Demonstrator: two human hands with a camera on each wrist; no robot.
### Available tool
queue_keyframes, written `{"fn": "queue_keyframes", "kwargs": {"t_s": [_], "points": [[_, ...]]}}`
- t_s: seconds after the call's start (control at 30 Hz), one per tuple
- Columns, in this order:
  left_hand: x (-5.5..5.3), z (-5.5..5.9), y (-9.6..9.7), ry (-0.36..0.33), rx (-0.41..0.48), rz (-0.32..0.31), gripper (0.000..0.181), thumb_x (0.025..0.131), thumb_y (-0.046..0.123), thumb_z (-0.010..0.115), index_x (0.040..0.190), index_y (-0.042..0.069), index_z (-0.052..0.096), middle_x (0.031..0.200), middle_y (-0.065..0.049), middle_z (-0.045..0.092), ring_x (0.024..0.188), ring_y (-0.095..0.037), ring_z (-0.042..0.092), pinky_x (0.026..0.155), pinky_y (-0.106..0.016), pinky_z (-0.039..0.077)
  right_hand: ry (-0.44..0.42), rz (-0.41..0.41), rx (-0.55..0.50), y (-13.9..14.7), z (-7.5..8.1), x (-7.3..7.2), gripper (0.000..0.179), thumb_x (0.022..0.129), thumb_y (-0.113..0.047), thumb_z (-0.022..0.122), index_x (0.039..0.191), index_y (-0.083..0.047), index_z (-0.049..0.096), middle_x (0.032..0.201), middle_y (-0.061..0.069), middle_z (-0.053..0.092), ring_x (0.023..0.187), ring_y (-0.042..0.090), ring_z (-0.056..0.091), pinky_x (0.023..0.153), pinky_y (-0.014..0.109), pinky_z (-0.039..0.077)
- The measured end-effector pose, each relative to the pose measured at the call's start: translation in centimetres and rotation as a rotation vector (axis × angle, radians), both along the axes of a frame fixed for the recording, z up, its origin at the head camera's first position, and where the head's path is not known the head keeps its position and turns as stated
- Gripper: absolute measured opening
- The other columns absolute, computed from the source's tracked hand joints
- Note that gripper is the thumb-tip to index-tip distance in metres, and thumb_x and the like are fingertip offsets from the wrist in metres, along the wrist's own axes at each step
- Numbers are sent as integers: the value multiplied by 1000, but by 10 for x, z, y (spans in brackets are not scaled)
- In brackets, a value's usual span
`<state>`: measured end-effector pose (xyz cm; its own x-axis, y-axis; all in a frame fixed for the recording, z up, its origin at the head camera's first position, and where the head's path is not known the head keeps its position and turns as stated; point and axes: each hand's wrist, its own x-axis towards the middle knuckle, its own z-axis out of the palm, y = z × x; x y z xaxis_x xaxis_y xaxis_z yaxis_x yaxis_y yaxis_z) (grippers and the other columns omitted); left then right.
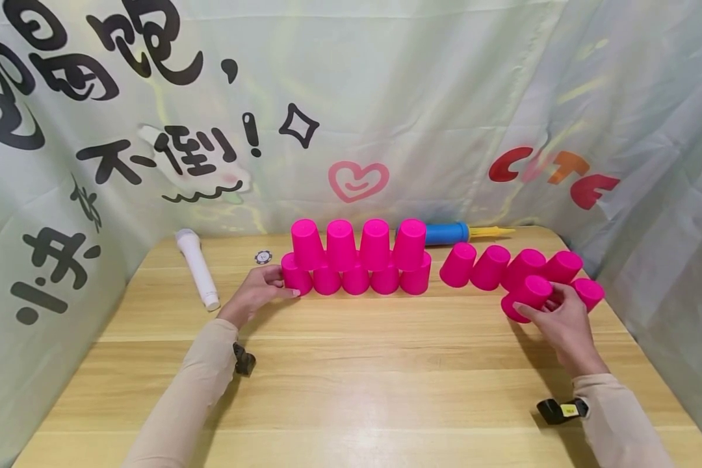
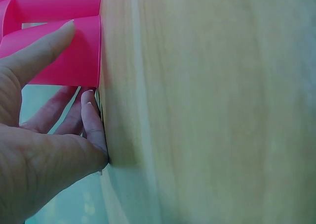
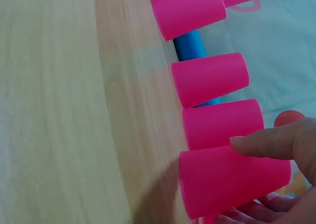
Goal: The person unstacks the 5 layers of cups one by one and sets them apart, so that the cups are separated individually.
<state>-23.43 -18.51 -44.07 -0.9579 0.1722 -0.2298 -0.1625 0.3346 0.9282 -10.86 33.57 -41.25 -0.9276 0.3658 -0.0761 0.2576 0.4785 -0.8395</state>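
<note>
In the head view, several pink cups stand upside down in two stacked rows [image 1: 355, 279]. My left hand [image 1: 256, 294] touches the leftmost lower cup [image 1: 296, 278], its thumb lying along the cup's front and its other fingers at the outer side, close to the tabletop. The left wrist view shows that thumb [image 2: 47, 51] stretched over the pink wall. On the right, my right hand [image 1: 564, 325] grips another upside-down pink cup [image 1: 529, 296] between thumb and fingers, in front of the loose cups. The right wrist view has this held cup [image 3: 232, 182] nearest, its far-side fingers partly hidden.
Several loose pink cups [image 1: 490, 268] stand upside down right of the rows, one [image 1: 589, 294] beyond my right hand. Behind lies a blue pump [image 1: 444, 234] with a yellow end. A white microphone [image 1: 197, 270] and a poker chip [image 1: 263, 257] lie at the left, before a printed curtain [image 1: 433, 97].
</note>
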Motion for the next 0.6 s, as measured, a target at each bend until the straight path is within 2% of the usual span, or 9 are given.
{"fn": "queue_keyframes", "kwargs": {"t_s": [0.13, 0.3, 0.43, 0.5, 0.6], "points": [[0, 0, 0, 0, 10, -4, 61, 80, 1, 83, 137, 2, 61, 126, -16, 66, 104, -25, 59, 96, -34, 46, 25, 0, 11, -1, 9, 0, 87, 94, -27, 74, 154, 7, 21, 147, 32, 38, 129, 48, 41, 80, 11, 50], [0, 0, 0, 3, -8, -6, 61, 81, 3, 83, 138, 1, 60, 126, -16, 66, 103, -25, 58, 96, -34, 45, 53, -4, 26, -2, 26, 1, 88, 93, -34, 74, 155, 4, 24, 152, 30, 36, 134, 47, 38, 95, 12, 44], [1, 1, -1, 0, -1, -7, 62, 81, 3, 83, 138, 1, 59, 127, -17, 66, 103, -25, 57, 97, -35, 44, 104, -17, 4, -6, 42, 2, 84, 93, -34, 74, 155, -1, 27, 152, 24, 37, 139, 42, 37, 99, 11, 40], [3, 7, 1, -4, 3, -8, 61, 81, 1, 83, 138, -2, 59, 127, -18, 66, 102, -25, 58, 96, -35, 45, 138, -18, -17, -8, 50, 2, 82, 94, -32, 74, 155, -3, 28, 151, 20, 38, 141, 39, 37, 99, 9, 38], [3, 7, 1, 3, -2, -11, 61, 81, 2, 83, 138, -2, 59, 128, -18, 65, 103, -25, 58, 96, -34, 45, 184, -18, -21, -12, 62, 2, 79, 94, -29, 74, 156, -6, 31, 151, 15, 40, 144, 32, 37, 102, 8, 36]]}}
